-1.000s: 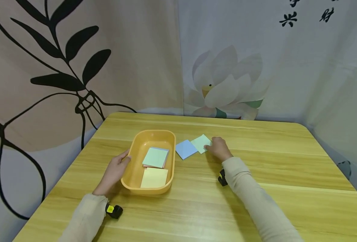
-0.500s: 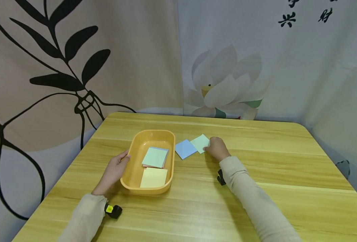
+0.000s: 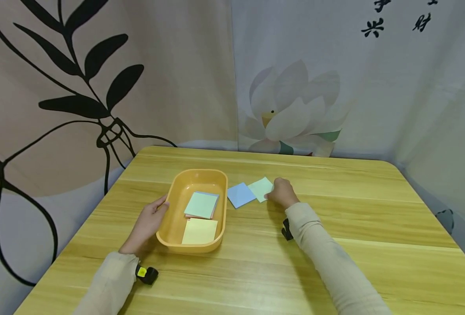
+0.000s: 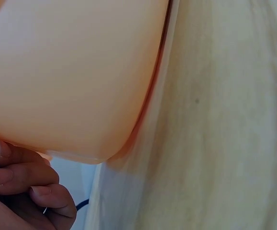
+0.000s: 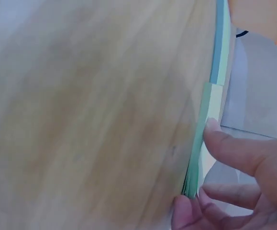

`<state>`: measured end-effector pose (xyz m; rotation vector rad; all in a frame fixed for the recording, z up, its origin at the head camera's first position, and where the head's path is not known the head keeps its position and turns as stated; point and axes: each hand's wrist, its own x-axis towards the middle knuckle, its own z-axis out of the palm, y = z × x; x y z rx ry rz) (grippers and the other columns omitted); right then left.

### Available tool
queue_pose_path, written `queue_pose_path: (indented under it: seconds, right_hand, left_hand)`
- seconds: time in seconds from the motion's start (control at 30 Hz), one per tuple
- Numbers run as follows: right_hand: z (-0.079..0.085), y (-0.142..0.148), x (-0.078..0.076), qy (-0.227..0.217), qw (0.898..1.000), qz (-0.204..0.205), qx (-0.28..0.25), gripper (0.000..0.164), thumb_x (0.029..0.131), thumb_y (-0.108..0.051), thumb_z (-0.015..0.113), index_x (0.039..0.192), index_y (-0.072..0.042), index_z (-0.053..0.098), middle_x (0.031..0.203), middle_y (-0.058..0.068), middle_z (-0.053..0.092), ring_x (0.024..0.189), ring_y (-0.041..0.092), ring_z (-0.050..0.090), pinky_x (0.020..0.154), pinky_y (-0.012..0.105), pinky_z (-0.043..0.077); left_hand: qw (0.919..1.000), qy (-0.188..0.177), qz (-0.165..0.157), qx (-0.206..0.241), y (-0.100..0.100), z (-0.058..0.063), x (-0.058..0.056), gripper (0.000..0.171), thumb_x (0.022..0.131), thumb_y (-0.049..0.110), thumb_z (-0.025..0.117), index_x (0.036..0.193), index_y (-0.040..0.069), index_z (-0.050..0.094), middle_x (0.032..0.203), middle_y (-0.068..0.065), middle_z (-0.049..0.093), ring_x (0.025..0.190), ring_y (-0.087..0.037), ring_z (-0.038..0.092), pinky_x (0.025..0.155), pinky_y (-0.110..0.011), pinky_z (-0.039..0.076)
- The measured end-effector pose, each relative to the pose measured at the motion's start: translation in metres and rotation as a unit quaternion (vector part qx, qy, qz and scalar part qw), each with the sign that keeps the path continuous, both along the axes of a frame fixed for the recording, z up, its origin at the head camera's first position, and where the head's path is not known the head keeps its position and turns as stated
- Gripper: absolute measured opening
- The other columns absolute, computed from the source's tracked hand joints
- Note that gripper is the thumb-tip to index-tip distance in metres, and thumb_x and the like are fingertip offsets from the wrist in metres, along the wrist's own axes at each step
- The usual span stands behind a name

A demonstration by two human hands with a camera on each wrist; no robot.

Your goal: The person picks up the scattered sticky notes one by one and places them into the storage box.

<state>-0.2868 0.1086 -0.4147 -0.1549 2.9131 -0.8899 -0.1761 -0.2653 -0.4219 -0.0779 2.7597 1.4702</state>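
Observation:
My left hand (image 3: 147, 220) grips the left side of a yellow-orange plastic tray (image 3: 174, 231), its thumb at the rim. In the left wrist view, curled fingers (image 4: 26, 175) lie against the tray's wall. Inside the tray are a light green sticky note pad (image 3: 202, 204), with blue and pink edges showing beneath, and a yellow sticky note pad (image 3: 199, 232) nearer me. Right of the tray, my right hand (image 3: 283, 193) pinches the right corner of another light green sticky note pad (image 3: 260, 189). A blue sticky note pad (image 3: 241, 195) touches that pad's left side.
Everything stands on a wood-grain table (image 3: 335, 253). Behind it hang curtains printed with dark leaves and a pale lotus (image 3: 295, 109). A small black device (image 3: 147, 274) with a yellow patch is worn at the left wrist, another black one (image 3: 287, 229) at the right.
The light green pad under my right hand has shifted very slightly. Both hands otherwise keep their places, and the tray has not moved.

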Motion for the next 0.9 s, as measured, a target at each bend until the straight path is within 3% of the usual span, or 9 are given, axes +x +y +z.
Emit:
queue_pose_path:
  seconds: [0.1,0.2,0.33,0.43,0.63,0.73,0.9]
  right_hand:
    - [-0.0013,0.0017,-0.0019,-0.014,1.000,-0.006,-0.005,0.040,0.079,-0.013,0.079,0.073,-0.004,0.041,0.069,0.004,0.034,0.064,0.018,0.033,0.059,0.029,0.032]
    - [-0.0019,0.0024,-0.0038,-0.026,1.000,-0.012,-0.003,0.045,0.078,-0.014,0.080,0.070,-0.008,0.036,0.068,0.003,0.031,0.063,0.017,0.031,0.058,0.029,0.031]
    - [-0.0007,0.0021,-0.0053,-0.036,0.999,-0.018,0.002,0.047,0.077,-0.015,0.081,0.069,-0.009,0.036,0.067,0.003,0.031,0.063,0.017,0.031,0.059,0.029,0.031]
    - [0.0011,0.0014,-0.0058,-0.039,0.999,-0.018,0.009,0.046,0.077,-0.016,0.081,0.069,-0.009,0.036,0.067,0.002,0.031,0.063,0.017,0.031,0.060,0.030,0.031]
    - [0.0040,0.0018,-0.0046,-0.048,0.999,-0.013,0.012,0.034,0.078,-0.016,0.081,0.082,-0.002,0.050,0.074,0.005,0.041,0.067,0.019,0.035,0.063,0.031,0.032]
    - [0.0043,0.0025,-0.0041,-0.053,0.999,-0.006,0.002,0.035,0.078,-0.015,0.080,0.094,0.004,0.055,0.079,0.007,0.046,0.070,0.020,0.037,0.063,0.030,0.033]
    - [0.0045,0.0024,-0.0039,-0.055,0.998,-0.004,-0.010,0.038,0.078,-0.013,0.080,0.100,0.009,0.058,0.079,0.007,0.045,0.070,0.019,0.037,0.063,0.029,0.033]
  left_hand:
    - [1.0000,0.001,-0.003,0.002,-0.0005,-0.0006,0.0005,0.055,0.105,0.034,0.037,0.150,0.003,0.031,0.090,-0.028,0.058,0.048,-0.004,0.032,0.053,-0.027,0.040]
    - [0.9999,0.009,-0.008,-0.001,-0.0009,-0.0009,0.0007,0.055,0.105,0.033,0.037,0.149,0.001,0.031,0.116,-0.032,0.057,0.055,-0.002,0.039,0.057,-0.027,0.041]
    - [1.0000,0.006,-0.008,0.002,-0.0008,-0.0015,0.0004,0.054,0.105,0.032,0.038,0.149,0.002,0.031,0.076,-0.019,0.061,0.047,-0.005,0.033,0.048,-0.025,0.037]
    - [1.0000,0.003,-0.009,0.001,-0.0009,-0.0021,0.0002,0.054,0.105,0.032,0.038,0.150,0.004,0.031,0.050,0.002,0.034,0.040,-0.007,0.025,0.040,-0.023,0.032]
    - [0.9999,0.007,-0.013,-0.002,-0.0018,-0.0027,-0.0003,0.053,0.105,0.031,0.038,0.150,0.004,0.031,0.048,0.006,0.029,0.038,-0.007,0.024,0.037,-0.023,0.030]
    - [0.9999,0.005,-0.012,-0.001,-0.0017,-0.0025,-0.0001,0.052,0.105,0.030,0.038,0.150,0.004,0.031,0.048,0.006,0.029,0.038,-0.007,0.024,0.037,-0.023,0.030]
    - [0.9999,0.005,-0.013,-0.002,-0.0013,-0.0014,0.0003,0.053,0.105,0.030,0.038,0.150,0.005,0.031,0.047,0.006,0.029,0.038,-0.007,0.024,0.038,-0.022,0.030]
